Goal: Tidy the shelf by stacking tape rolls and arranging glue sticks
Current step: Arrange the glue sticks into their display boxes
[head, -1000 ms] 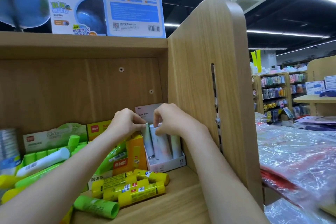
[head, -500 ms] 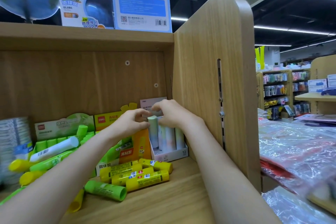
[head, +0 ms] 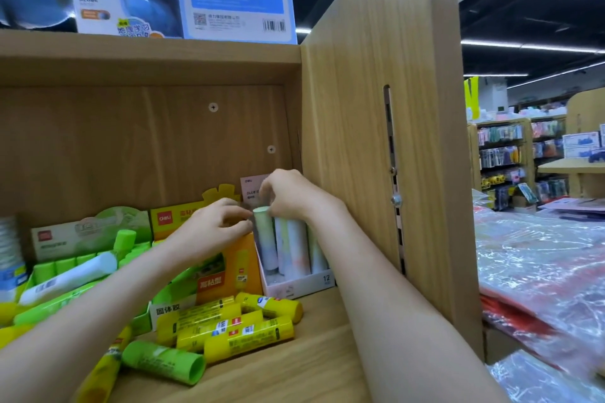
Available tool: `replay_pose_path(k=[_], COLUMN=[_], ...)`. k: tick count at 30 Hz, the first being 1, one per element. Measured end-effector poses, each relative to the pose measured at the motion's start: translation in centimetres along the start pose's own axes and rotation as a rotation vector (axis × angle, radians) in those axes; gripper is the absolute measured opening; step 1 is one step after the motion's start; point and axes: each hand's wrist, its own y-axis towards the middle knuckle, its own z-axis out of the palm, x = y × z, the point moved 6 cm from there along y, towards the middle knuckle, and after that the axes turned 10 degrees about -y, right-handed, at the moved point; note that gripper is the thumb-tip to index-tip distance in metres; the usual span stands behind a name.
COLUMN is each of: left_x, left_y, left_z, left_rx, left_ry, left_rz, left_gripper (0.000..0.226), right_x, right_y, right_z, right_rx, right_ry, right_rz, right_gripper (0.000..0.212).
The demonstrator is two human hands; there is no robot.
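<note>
Several pastel glue sticks (head: 288, 247) stand upright in a small white display box (head: 299, 286) in the shelf's right corner. My right hand (head: 288, 195) curls over their tops, fingertips on the cap of the leftmost green-topped stick (head: 263, 239). My left hand (head: 212, 227) is at that same cap from the left, with thumb and fingers pinching toward it. Yellow glue sticks (head: 229, 327) lie loose on the shelf board in front, with a green one (head: 163, 361) beside them.
An orange glue box (head: 229, 271) stands left of the white box. Green boxes with green and white sticks (head: 72, 275) fill the left. A stack of tape rolls (head: 9, 252) shows at the far left edge. The wooden side panel (head: 376, 141) closes the right.
The pastel sticks, tilted a second ago, now stand upright in the box. Both hands have risen to the stick tops. The camera has moved closer.
</note>
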Motion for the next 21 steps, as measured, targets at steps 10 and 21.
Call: replay_pose_path(k=[10, 21], left_x=[-0.2, 0.0], left_y=[-0.4, -0.5], left_z=[0.0, -0.1], left_rx=[0.022, 0.006], left_ry=[0.108, 0.102], left_rz=[0.008, 0.028], left_gripper=[0.029, 0.030], right_x=[0.3, 0.4], right_y=[-0.5, -0.3], right_z=[-0.5, 0.0], right_rx=[-0.099, -0.023], right_ry=[-0.012, 0.012], right_rz=[0.012, -0.008], right_gripper=[0.028, 0.024])
